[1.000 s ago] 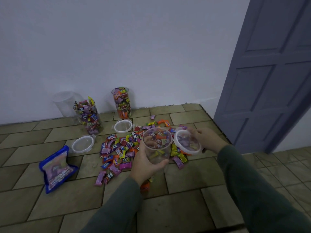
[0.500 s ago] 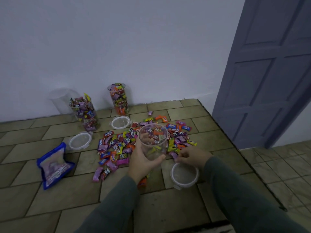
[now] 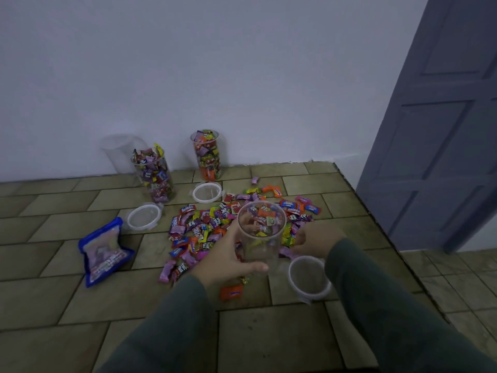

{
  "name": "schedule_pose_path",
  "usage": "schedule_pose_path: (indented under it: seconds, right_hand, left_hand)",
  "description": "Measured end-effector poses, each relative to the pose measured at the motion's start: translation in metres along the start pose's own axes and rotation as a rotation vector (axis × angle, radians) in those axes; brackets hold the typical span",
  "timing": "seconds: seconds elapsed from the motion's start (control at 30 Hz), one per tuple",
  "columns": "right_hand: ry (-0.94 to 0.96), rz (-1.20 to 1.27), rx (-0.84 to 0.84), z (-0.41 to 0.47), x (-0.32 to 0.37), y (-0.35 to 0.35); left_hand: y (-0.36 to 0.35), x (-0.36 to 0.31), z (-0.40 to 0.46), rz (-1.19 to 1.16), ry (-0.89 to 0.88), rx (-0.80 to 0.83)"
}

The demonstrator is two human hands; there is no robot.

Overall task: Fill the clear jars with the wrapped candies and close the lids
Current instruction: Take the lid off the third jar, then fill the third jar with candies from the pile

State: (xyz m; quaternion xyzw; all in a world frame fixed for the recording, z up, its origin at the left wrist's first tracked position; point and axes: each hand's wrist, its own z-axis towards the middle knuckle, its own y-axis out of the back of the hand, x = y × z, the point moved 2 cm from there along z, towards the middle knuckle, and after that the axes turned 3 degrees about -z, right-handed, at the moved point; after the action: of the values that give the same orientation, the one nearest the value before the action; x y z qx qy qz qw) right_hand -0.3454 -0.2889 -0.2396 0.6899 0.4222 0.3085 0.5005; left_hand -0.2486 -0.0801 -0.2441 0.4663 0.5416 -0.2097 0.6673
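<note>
1. i see a white wall point(image 3: 215, 76) across the back and a grey panelled door point(image 3: 435, 130) on the right.
2. tiled floor point(image 3: 53, 305) runs under everything; both my sleeves come in from the bottom edge.
3. candy pile point(image 3: 204, 227) is spread over the tiles mid-frame, mixed wrappers, right behind the jar i hold.
4. blue candy bag point(image 3: 103, 251) lies flat on the floor, left of the pile and apart from it.
5. empty jar point(image 3: 118, 152) stands against the wall, far left, no lid on.
6. full jar point(image 3: 154, 176) stands just in front of it, heaped above the rim, open top.
7. second full jar point(image 3: 207, 157) stands by the wall to the right, also uncapped.
8. held jar point(image 3: 262, 232) is upright and lifted over the near edge of the pile, open top, looks empty; candies show through it.
9. left hand point(image 3: 228, 259) is wrapped round the held jar, thumb across the near side, fingers behind.
10. right hand point(image 3: 314, 240) is down at the pile's right edge, fingers curled into the candies; can't tell if it has any in its grip.
11. near lid point(image 3: 309, 278) lies on the floor beside my right wrist.
12. two more lids: one point(image 3: 144, 217) in front of the full jar, one point(image 3: 207, 192) in front of the second full jar.
13. one orange candy point(image 3: 231, 292) lies alone under my left wrist.
</note>
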Motion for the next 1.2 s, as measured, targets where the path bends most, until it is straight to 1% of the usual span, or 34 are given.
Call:
schedule_pose_path:
  seconds: [0.07, 0.1, 0.17, 0.27, 0.4, 0.47, 0.5, 0.57, 0.73, 0.87, 0.93, 1.03, 1.1, 1.2]
  right_hand:
    - [0.004, 0.074, 0.02, 0.006, 0.001, 0.006]
    - [0.018, 0.074, 0.004, 0.01, 0.001, 0.01]
    - [0.035, 0.059, -0.058, 0.017, 0.001, 0.022]
    - [0.056, 0.111, -0.112, 0.031, 0.003, 0.038]
    - [0.103, 0.33, -0.124, 0.06, 0.008, 0.047]
    - [0.165, 0.39, -0.133, 0.072, 0.014, 0.051]
    - [0.198, 0.413, -0.141, 0.078, 0.018, 0.054]
    - [0.268, 0.449, -0.15, 0.09, 0.029, 0.057]
    - [0.415, 0.33, -0.169, 0.125, 0.06, 0.061]
    - [0.524, 0.236, -0.142, 0.15, 0.084, 0.053]
    - [0.61, 0.195, -0.143, 0.16, 0.094, 0.049]
    - [0.713, 0.125, -0.127, 0.171, 0.105, 0.04]
    - [0.734, 0.077, -0.129, 0.177, 0.111, 0.033]
    - [0.713, 0.007, -0.156, 0.182, 0.115, 0.024]
  left_hand:
    - [0.015, -0.003, -0.001, 0.114, -0.028, 0.078]
    - [0.023, -0.002, 0.0, 0.171, -0.029, 0.095]
    - [0.036, 0.004, 0.006, 0.225, -0.011, 0.069]
    - [0.049, 0.012, 0.018, 0.267, 0.026, -0.084]
    - [0.06, 0.017, 0.033, 0.504, 0.029, -0.356]
    - [0.066, 0.026, 0.038, 0.585, 0.15, -0.474]
    - [0.068, 0.032, 0.04, 0.617, 0.237, -0.504]
    - [0.072, 0.041, 0.044, 0.68, 0.382, -0.51]
    - [0.09, 0.062, 0.059, 0.797, 0.556, -0.47]
    - [0.098, 0.079, 0.067, 0.773, 0.621, -0.462]
    - [0.098, 0.085, 0.071, 0.779, 0.616, -0.448]
    - [0.097, 0.089, 0.077, 0.794, 0.521, -0.483]
    - [0.095, 0.09, 0.08, 0.777, 0.46, -0.5]
    - [0.093, 0.091, 0.084, 0.75, 0.384, -0.508]
